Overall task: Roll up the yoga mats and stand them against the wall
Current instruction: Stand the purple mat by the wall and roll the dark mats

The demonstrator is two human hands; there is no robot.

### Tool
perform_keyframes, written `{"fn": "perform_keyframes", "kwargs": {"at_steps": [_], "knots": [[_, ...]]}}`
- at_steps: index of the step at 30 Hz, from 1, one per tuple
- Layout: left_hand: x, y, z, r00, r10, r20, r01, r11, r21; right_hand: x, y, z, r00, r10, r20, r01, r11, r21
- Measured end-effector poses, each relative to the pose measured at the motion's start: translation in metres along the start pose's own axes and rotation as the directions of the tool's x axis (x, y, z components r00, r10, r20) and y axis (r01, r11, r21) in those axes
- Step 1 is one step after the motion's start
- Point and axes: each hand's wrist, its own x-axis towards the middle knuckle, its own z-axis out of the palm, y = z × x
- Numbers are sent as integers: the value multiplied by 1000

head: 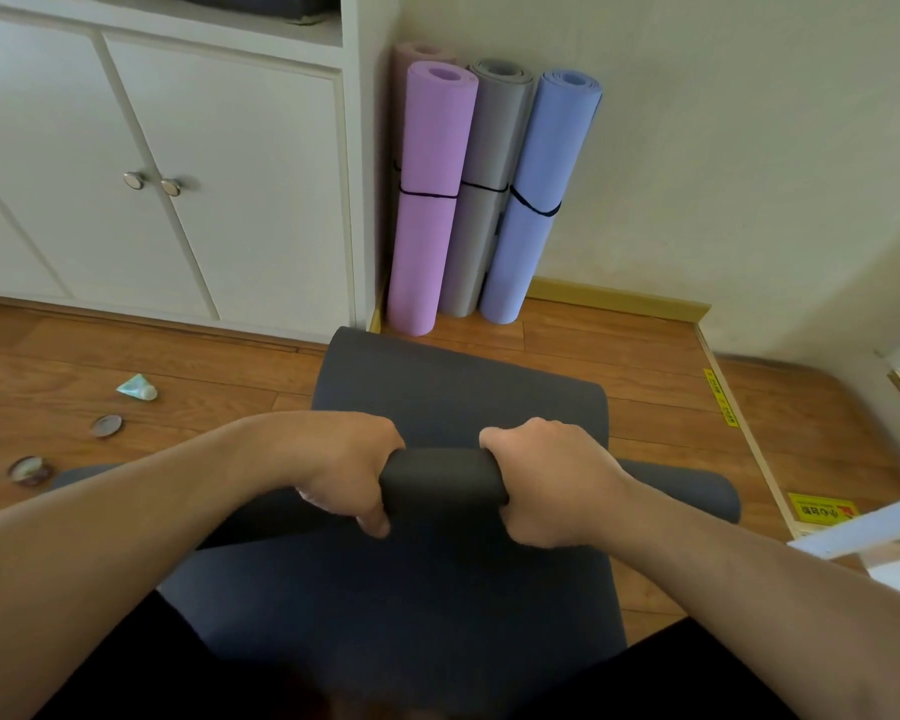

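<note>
Both the left hand (341, 467) and the right hand (544, 483) curl tightly around the rolled part of the dark grey yoga mat (445, 483) lying on the wooden floor (645, 376), just before the rolled purple mat (427, 200), grey mat (489, 163) and blue mat (536, 200) standing at the wall (723, 148).

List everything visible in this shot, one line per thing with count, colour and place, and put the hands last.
Dark mat: one, charcoal, flat on the floor, its near end partly rolled.
Rolled mats: four, standing in the corner against the wall; lilac in front, grey in the middle, blue at right, a dusky pink one behind the lilac.
Black bands: one around each of the front three rolls.
Cabinet: one, white, two round metal knobs, at left.
Tube: one, pale green, on the floor at left.
Round lids: two, on the floor at left.
Yellow stickers: on the floor edge at right.
Left hand: grips the roll.
Right hand: grips the roll.
</note>
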Motion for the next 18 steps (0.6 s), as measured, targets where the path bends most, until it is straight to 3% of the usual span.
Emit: {"fn": "perform_keyframes", "kwargs": {"at_steps": [3, 6, 8, 11, 15, 18], "knots": [[-1, 0, 14, 981, -7, -196, 36, 988, 147, 3, 5, -7, 996, 67, 60, -73, 993, 98], [-2, 3, 23, 893, 24, -448, 127, 944, 304, 6, 8, -14, 987, 133, 90, -151, 959, 239], [-2, 5, 24, 866, 44, -498, 129, 942, 309, 6, 9, -20, 983, 128, 130, -161, 946, 280], [0, 3, 22, 917, 23, -399, 87, 963, 255, 2, 9, -21, 986, 106, 132, -127, 978, 166], [0, 0, 5, 979, -5, -205, 19, 998, 68, -4, 6, -9, 998, -2, -59, -4, 994, -110], [-5, -3, -5, 1000, 3, -13, -3, 999, -33, -5, 1, -4, 994, -76, -79, 65, 989, -132]]}}
